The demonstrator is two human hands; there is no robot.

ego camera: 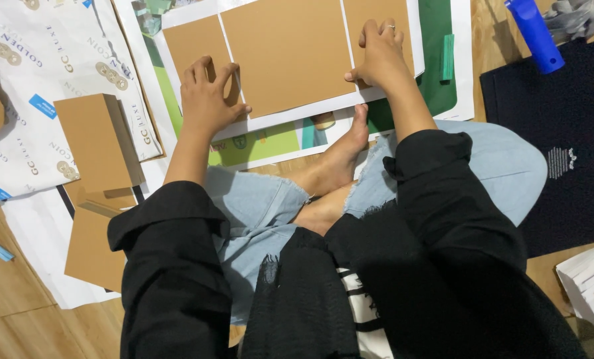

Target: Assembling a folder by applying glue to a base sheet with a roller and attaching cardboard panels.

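I sit cross-legged on a wooden floor. Three brown cardboard panels lie side by side on a white sheet in front of me: a small left panel, a wide middle panel and a right panel. My left hand presses fingertips on the lower edge of the left panel, thumb on the white border. My right hand presses down on the seam between the middle and right panels. Neither hand holds anything.
A folded brown cardboard box and flat brown pieces lie at left on printed white paper. A dark cloth mat and a blue handle lie at right. A white paper stack sits at lower right.
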